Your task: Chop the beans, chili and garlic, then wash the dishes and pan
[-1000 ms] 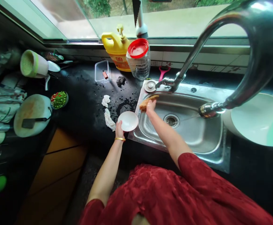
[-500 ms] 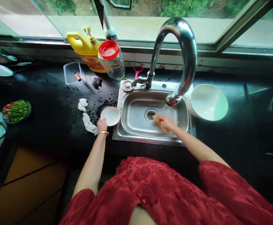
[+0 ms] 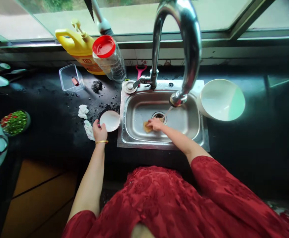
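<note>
My left hand (image 3: pixel 100 131) is beside the left rim of a small white bowl (image 3: pixel 110 121), thumb and fingers apart. The bowl rests on the dark counter just left of the sink. Down in the steel sink (image 3: pixel 134 132), my right hand (image 3: pixel 155 124) grips a yellowish-brown sponge (image 3: pixel 148 127), left of the drain. A thin stream of water runs from the curved faucet (image 3: pixel 178 98) close to that hand. White crumpled wipes (image 3: pixel 88 130) lie by my left wrist.
A large white bowl (image 3: pixel 222 99) stands right of the sink. Behind on the left are a clear plastic box (image 3: pixel 68 79), a black scrubber (image 3: pixel 96 86), a yellow jug (image 3: pixel 81 49) and a red-lidded jar (image 3: pixel 109 62). Chopped peppers fill a bowl (image 3: pixel 15 123) at far left.
The small bowl has been set down on the counter, and my left hand has loosened from its rim. My right hand has moved left across the sink with the sponge.
</note>
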The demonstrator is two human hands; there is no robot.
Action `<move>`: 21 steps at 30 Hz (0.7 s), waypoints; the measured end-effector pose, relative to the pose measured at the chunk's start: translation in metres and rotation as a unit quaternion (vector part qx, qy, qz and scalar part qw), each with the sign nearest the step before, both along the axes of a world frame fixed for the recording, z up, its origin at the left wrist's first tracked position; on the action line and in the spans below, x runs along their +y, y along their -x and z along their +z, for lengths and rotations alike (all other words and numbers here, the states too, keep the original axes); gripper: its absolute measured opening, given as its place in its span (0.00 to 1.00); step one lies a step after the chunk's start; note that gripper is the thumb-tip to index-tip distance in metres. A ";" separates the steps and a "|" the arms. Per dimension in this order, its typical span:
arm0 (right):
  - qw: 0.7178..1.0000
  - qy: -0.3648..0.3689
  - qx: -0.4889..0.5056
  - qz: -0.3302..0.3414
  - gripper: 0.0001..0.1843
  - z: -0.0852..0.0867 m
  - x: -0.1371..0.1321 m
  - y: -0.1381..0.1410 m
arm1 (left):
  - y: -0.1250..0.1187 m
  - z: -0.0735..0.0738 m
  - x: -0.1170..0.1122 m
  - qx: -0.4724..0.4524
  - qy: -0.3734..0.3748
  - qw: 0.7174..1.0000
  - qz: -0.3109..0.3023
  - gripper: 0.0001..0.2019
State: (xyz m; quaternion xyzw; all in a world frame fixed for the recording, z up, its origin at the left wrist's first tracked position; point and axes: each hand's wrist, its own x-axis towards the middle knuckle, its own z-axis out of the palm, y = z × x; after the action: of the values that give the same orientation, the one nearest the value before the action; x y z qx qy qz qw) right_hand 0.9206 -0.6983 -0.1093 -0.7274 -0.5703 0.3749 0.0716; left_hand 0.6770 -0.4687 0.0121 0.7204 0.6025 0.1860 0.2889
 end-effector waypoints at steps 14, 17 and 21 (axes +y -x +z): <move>0.827 -0.060 -0.080 -0.553 0.24 0.191 -0.278 -0.025 | -0.164 -0.050 -0.146 0.138 0.005 0.786 -0.603 0.22; 0.679 -0.064 -0.149 -0.716 0.21 0.227 -0.419 -0.019 | -0.193 -0.066 -0.186 0.187 0.007 0.751 -0.633 0.25; 0.519 -0.117 -0.222 -0.817 0.18 0.246 -0.558 -0.046 | -0.229 -0.087 -0.222 0.239 0.022 0.763 -0.601 0.26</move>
State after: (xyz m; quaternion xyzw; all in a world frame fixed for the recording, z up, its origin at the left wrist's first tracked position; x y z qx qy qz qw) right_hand 0.9663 -1.2567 0.1372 -0.9187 0.2384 -0.0919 0.3013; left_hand 0.9059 -0.6905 -0.0751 0.9495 0.0998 -0.2167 0.2039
